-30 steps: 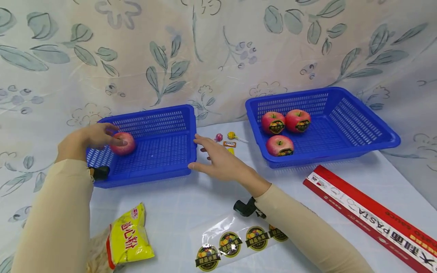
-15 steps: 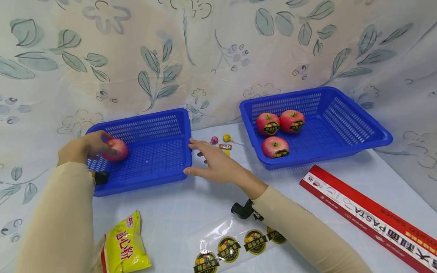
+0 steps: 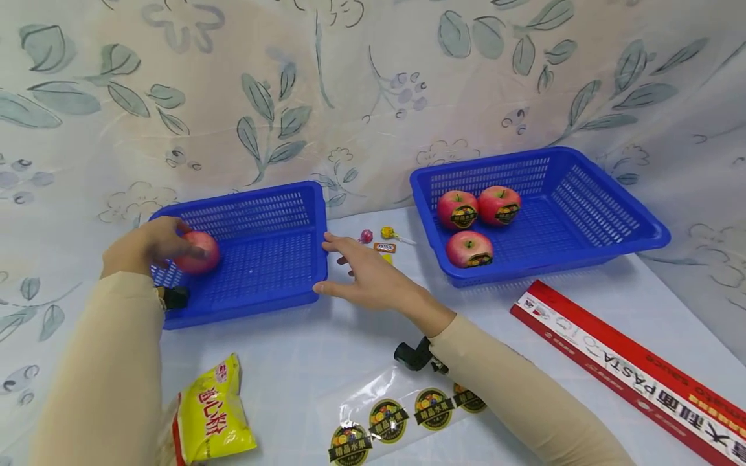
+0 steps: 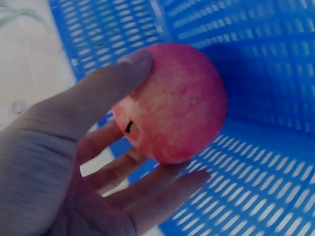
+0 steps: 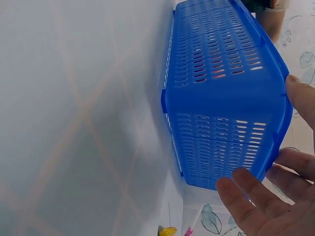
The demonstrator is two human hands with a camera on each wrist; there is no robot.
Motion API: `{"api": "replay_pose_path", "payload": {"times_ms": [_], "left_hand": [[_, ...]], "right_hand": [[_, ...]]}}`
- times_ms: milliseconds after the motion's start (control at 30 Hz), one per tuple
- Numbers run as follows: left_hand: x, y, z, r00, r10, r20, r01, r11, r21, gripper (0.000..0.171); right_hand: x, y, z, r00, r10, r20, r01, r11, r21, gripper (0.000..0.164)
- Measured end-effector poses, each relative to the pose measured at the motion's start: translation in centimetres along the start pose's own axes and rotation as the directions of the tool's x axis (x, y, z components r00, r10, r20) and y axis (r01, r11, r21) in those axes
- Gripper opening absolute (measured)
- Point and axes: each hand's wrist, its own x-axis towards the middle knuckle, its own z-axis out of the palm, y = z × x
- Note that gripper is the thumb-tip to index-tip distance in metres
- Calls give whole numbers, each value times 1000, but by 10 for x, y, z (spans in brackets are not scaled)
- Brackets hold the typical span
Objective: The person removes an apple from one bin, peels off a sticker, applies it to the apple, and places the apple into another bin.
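Note:
In the head view, my left hand [image 3: 148,246] is at the left end of the left blue basket [image 3: 256,307], around a red apple [image 3: 201,252]. The left wrist view shows the thumb on the apple [image 4: 182,103] near its stem, with the other fingers at its opposite side. No label shows on the visible part of this apple. At the basket's right end is my right hand [image 3: 373,275], its fingers extended. In the right wrist view, the thumb touches the rim of the basket [image 5: 226,98] and the fingers lie along its end wall.
A second blue basket [image 3: 583,255] at the right contains three labelled apples [image 3: 470,250]. Lollipops [image 3: 387,233] and small candies lie between the baskets. Nearer are a yellow packet [image 3: 212,414], a clear sticker sheet [image 3: 389,421] and a long red pasta box [image 3: 629,369].
My left hand has come down from above the apple to its left side and now holds it. The right hand keeps its place at the basket's end. The head view has shifted slightly.

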Motion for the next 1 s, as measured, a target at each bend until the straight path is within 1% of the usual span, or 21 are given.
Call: {"api": "replay_pose_path", "payload": {"times_ms": [133, 233, 300, 367, 433, 500, 567, 667, 833, 1000], "left_hand": [[-7, 15, -9, 996, 79, -44, -78, 997, 18, 86], [-15, 32, -14, 984, 145, -100, -138, 987, 77, 82], [-22, 43, -16, 975, 181, -129, -164, 978, 130, 80], [-29, 55, -16, 965, 218, -145, -194, 968, 162, 80], [-37, 65, -15, 959, 242, -149, -217, 962, 166, 81], [-45, 73, -12, 955, 253, -153, -228, 960, 161, 82], [-53, 80, -9, 955, 249, -160, -224, 962, 157, 84], [-65, 88, -3, 950, 256, -179, -230, 961, 155, 89], [-87, 97, 12, 928, 298, -226, -266, 951, 160, 93], [-104, 107, 32, 904, 340, -258, -312, 939, 145, 88]], "right_hand": [[0, 2, -2, 1000, 5, -14, -5, 1000, -13, 86], [0, 3, -4, 1000, 4, -19, -4, 1000, -18, 86], [-1, 3, -5, 1000, 2, -20, -2, 1000, -19, 85], [-1, 3, -5, 1000, -1, -18, 1, 1000, -25, 84], [-1, 3, -6, 1000, -6, -17, 6, 1000, -30, 84], [-1, 3, -6, 1000, -11, -13, 11, 999, -38, 84], [0, 3, -6, 1000, -13, -13, 13, 999, -42, 85], [0, 4, -5, 1000, -12, -16, 11, 999, -41, 86], [1, 4, -4, 1000, -22, -12, 22, 999, -33, 85], [-3, 1, -4, 999, -34, -5, 34, 999, -1, 73]]}}
